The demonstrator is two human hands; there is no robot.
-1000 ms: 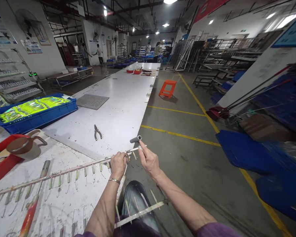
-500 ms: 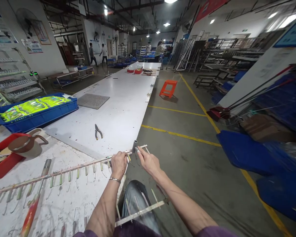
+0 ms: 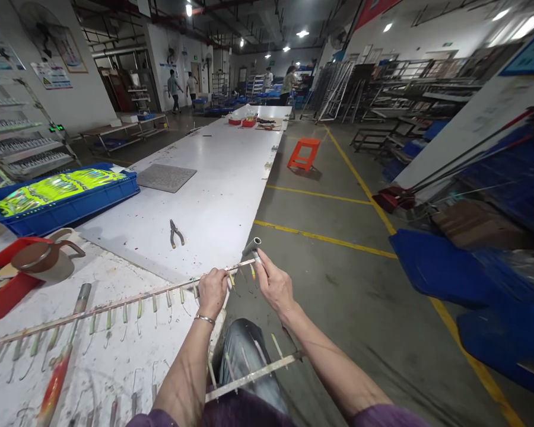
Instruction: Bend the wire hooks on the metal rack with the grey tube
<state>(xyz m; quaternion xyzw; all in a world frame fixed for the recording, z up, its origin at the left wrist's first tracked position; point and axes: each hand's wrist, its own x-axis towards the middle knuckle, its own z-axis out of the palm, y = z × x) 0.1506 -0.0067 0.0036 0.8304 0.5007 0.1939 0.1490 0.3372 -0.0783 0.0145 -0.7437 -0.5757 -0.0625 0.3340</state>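
My left hand (image 3: pixel 212 293) is closed on a long thin strip (image 3: pixel 115 305), near its far right end. Small pale-green bodies with bent wire hooks hang from the strip in a row; one near the tip shows orange and yellow (image 3: pixel 253 272). My right hand (image 3: pixel 276 286) grips a grey tube-headed tool (image 3: pixel 251 246), its round open end facing up and right, beside the strip's tip. Whether the tube touches the strip I cannot tell. A second strip (image 3: pixel 253 376) with upright pale pieces lies across my lap.
On the white table (image 3: pixel 222 196) are pliers (image 3: pixel 176 234), a grey mat (image 3: pixel 167 178) and a blue crate (image 3: pixel 71 204) of bright yellow items. At left stand a red bin (image 3: pixel 9 302) and a brown-and-white jug (image 3: pixel 44 264). An orange stool (image 3: pixel 304 154) is beyond the table's right edge.
My right hand has moved slightly right with the tube-headed tool, which now tilts to the right. The strip's tip and an orange-yellow piece show more. People in the background have walked on.
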